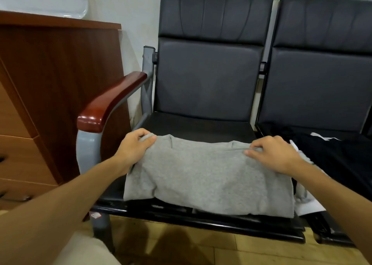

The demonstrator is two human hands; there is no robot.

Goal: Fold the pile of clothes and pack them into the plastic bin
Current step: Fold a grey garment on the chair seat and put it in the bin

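Both hands pinch the grey shirt: left hand (133, 147) at its 10 o'clock corner, right hand (275, 154) at 2 o'clock. Shirt (201, 176) looks soft and light; the far corners seem best to hold.

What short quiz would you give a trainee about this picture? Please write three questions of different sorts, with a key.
1. True or false: the grey garment lies on the floor.
2. Choose one. The left hand and the right hand each grip the grey garment at: A its near edge; B its far edge; C no place at all.
3. Fill the gap: the dark clothes lie to the ___ of the grey garment.

Key: 1 false, it lies on the chair seat; 2 B; 3 right.
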